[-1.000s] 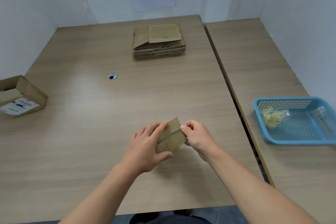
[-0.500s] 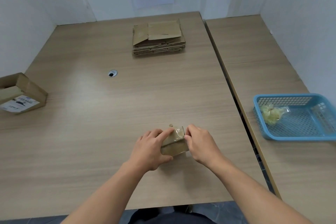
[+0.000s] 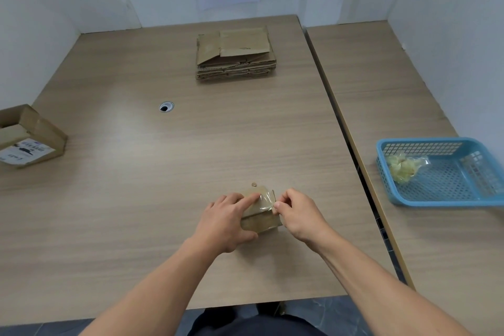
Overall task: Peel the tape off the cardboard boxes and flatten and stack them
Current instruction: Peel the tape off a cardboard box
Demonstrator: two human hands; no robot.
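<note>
A small brown cardboard box rests on the wooden table near its front edge. My left hand presses on its left side, index finger stretched across the top. My right hand pinches a strip of clear tape that is partly lifted from the box top. A stack of flattened cardboard boxes lies at the back of the table under a paper sign. An open cardboard box with a label sits at the left edge.
A blue plastic basket holding crumpled tape stands on the adjoining table at the right. A round cable hole is in the tabletop left of centre. White walls enclose the back and sides.
The box has been turned and set flatter on the table. My right hand has lifted the clear tape off the top, and it now stands up from the box.
</note>
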